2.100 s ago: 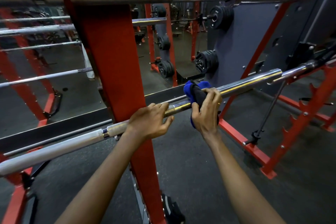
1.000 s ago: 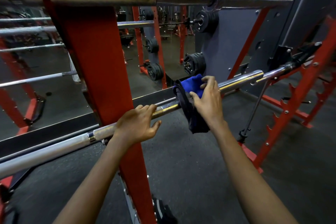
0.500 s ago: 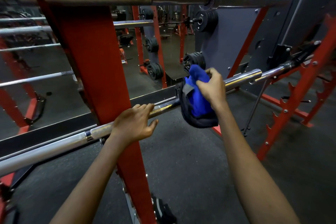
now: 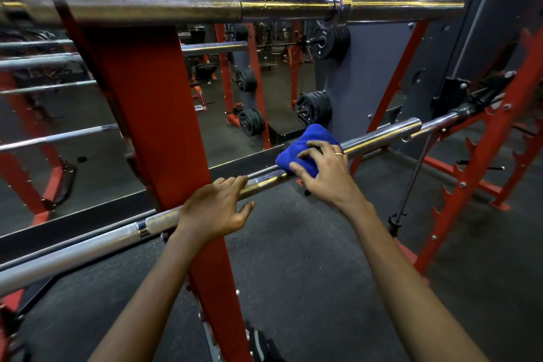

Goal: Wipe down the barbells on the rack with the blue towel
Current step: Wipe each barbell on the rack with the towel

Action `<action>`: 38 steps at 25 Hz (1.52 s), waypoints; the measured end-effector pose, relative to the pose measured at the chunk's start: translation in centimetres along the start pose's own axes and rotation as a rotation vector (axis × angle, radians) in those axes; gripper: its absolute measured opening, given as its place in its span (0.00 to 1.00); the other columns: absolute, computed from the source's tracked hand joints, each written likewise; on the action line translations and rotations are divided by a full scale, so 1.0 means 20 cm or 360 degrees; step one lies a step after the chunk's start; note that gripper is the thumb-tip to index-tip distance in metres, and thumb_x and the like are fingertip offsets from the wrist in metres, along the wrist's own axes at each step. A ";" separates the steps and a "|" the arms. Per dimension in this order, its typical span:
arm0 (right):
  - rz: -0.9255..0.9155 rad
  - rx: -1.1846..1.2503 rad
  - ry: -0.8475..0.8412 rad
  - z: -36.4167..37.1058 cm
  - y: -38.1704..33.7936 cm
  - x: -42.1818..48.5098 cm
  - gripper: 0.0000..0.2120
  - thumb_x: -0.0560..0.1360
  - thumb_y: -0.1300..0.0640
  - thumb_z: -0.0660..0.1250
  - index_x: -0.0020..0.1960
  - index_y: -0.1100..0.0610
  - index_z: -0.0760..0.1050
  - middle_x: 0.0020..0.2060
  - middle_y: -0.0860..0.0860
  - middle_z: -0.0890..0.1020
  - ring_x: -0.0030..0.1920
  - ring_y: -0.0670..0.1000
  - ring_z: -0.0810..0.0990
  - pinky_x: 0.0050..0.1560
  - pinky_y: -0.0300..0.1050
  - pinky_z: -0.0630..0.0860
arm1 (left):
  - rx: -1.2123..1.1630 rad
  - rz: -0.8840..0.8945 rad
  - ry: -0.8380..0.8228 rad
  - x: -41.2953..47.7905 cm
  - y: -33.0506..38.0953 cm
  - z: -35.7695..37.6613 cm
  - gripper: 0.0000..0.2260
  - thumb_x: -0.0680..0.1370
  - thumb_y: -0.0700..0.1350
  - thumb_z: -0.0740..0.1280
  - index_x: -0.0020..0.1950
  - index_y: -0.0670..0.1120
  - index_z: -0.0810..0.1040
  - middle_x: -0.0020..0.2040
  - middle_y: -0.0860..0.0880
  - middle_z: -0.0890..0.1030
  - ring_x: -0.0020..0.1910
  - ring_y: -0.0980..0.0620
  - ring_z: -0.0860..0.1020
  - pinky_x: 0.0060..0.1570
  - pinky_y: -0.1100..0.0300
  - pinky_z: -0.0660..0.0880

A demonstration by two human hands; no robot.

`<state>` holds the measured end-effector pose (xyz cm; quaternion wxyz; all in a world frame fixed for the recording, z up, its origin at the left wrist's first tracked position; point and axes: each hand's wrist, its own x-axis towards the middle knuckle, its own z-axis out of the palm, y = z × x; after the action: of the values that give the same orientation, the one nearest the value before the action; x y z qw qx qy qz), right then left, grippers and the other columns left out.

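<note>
Downward view over two bare forearms at a red gym rack.

Right hand (image 4: 326, 173), ring (image 4: 338, 153) on one finger, spread over a bunched blue towel (image 4: 296, 153), fingers curled into the cloth and clamping it down on the lower barbell (image 4: 379, 138). Towel sitting on top of the chrome bar, between the hands, just right of the left fingertips.

Left hand (image 4: 214, 209) hooked over the same bar, fingers curled across its top, thumb loose underneath and apart from the metal.

Lower barbell slanting from bottom left up to the right, duller on the left stretch, bright chrome past the towel, ending in a thick sleeve near a second red rack (image 4: 482, 176) with notched teeth.

Directly in the way: a broad red upright (image 4: 152, 114), rising behind the lower bar beside the left wrist and cutting off the view of the bars to the left. Across the top, an upper barbell (image 4: 176, 7), level, passing in front of that upright, its collar above the towel.

Behind, a mirror (image 4: 273, 73) with reflected racks and more bars. To its right, a grey panel (image 4: 367, 76) carrying black weight plates (image 4: 314, 109) on pegs. Thin metal rod (image 4: 411, 182) leaning down to the floor right of the right wrist. Dark speckled rubber floor (image 4: 308, 273) below. Toe of a dark shoe (image 4: 261, 347) at the bottom edge, beside the foot of the upright.
</note>
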<state>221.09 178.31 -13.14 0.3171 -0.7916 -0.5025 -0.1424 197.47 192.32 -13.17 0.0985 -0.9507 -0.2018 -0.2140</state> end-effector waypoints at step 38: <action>0.0343 0.0197 0.0915 0.26 0.41 0.19 0.16 0.83 0.47 0.61 0.64 0.51 0.80 0.66 0.46 0.80 0.74 0.50 0.71 0.81 0.55 0.54 | -0.0225 0.0045 -0.0286 0.52 0.30 0.21 0.27 0.83 0.65 0.50 0.73 0.48 0.64 0.61 0.46 0.78 0.57 0.45 0.80 0.47 0.49 0.76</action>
<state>229.63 181.99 -17.97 0.5070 -0.7469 -0.3130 -0.2952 210.22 191.61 -12.79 0.0158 -0.9734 -0.1808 -0.1401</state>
